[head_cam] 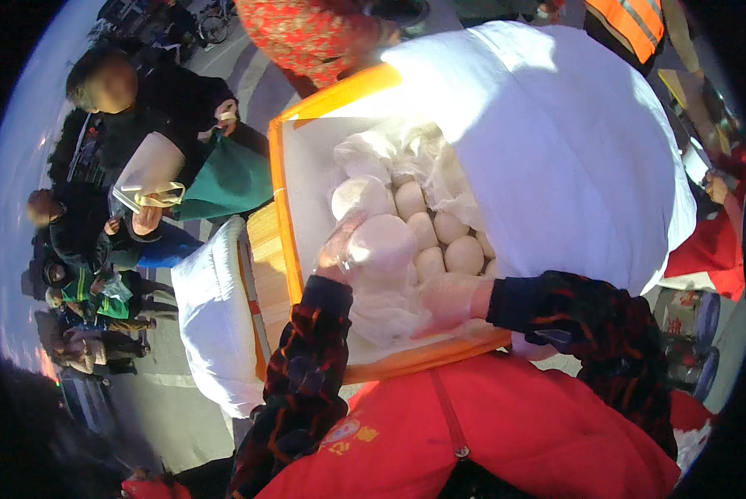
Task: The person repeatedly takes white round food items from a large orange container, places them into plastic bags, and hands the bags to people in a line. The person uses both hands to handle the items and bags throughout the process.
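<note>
An open box with an orange rim (275, 206) and a white lining (301, 181) stands in front of me. Several round, pale steamed buns (464, 254) lie in it, partly under thin whitish cloth or film (447, 181). At the box's left side, my left hand (336, 249) curls around a larger-looking bun (382, 243), and another bun (361, 198) sits just beyond its fingers. My right hand (451, 299) is low inside the box, beside the buns and over crumpled translucent film (379, 312). Blur and glare hide whether its fingers grip the film.
A thick white quilted cover (566, 150) bulges over the box's right side. Left of it stands another white-padded container (213, 312). People surround me: one holds a pale bag (151, 165), another wears an orange vest (635, 25). Large clear bottles (685, 318) stand at right.
</note>
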`<state>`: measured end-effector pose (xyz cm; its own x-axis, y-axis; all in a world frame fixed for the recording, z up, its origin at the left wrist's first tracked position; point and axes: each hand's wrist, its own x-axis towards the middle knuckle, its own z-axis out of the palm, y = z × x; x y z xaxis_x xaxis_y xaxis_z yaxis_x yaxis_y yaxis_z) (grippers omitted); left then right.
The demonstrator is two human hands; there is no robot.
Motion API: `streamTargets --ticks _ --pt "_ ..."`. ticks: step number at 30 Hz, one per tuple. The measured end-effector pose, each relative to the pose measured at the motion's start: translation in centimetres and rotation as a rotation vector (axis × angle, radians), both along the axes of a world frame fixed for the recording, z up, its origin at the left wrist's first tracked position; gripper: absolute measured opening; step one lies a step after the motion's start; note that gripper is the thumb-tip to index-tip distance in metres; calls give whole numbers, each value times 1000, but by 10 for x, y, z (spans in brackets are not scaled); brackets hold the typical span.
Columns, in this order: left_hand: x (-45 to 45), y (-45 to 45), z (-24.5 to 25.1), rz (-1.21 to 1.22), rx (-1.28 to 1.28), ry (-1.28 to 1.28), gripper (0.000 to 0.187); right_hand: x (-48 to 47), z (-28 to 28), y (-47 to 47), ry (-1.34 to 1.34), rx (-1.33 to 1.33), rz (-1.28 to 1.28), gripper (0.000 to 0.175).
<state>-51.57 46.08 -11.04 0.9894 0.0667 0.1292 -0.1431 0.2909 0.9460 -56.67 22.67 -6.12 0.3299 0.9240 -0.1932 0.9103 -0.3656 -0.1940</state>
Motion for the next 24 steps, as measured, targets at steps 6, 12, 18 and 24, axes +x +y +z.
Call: streamTargets --ticks 6,12,18,24 --pt "-50 -35 59 -303 -801 157 54 -6 55 -14 -445 843 -257 63" --pt "-97 -41 92 -206 -671 -65 46 -13 65 16 145 948 -73 68" --pt "-138 -33 99 151 -213 -382 44 -30 68 13 594 998 -143 70" --pt "-154 -4 82 -122 -468 -398 52 -43 70 41 211 964 -374 91"
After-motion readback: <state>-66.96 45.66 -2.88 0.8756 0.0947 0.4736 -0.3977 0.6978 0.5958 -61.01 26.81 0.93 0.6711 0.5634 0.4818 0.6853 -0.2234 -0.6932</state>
